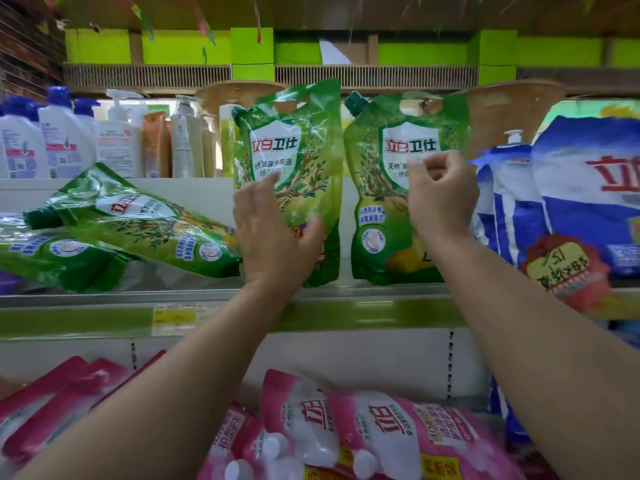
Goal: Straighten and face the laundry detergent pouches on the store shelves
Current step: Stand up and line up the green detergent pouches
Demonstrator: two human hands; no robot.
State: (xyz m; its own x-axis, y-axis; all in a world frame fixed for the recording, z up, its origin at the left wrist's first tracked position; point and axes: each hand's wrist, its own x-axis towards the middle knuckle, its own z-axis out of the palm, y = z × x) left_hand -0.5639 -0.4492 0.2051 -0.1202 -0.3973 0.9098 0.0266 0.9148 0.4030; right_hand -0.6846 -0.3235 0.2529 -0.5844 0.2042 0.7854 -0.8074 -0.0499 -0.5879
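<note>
Our left hand (273,233) lies spread against the front of the left green pouch (289,178), fingers straight up its left edge and thumb out across its lower part, steadying rather than gripping. That pouch stands upright on the shelf rail (104,299), long axis vertical, spout at top left, label facing us. Left of it, two fallen green pouches (138,223) lie on their sides, spouts pointing away from it; our left hand is the nearer one to them, so we judge they come next. Right of it stands the right green pouch (384,202), also upright. Our right hand (440,192) is curled at its front, fingertips bunched; whether it pinches the film we cannot tell.
</note>
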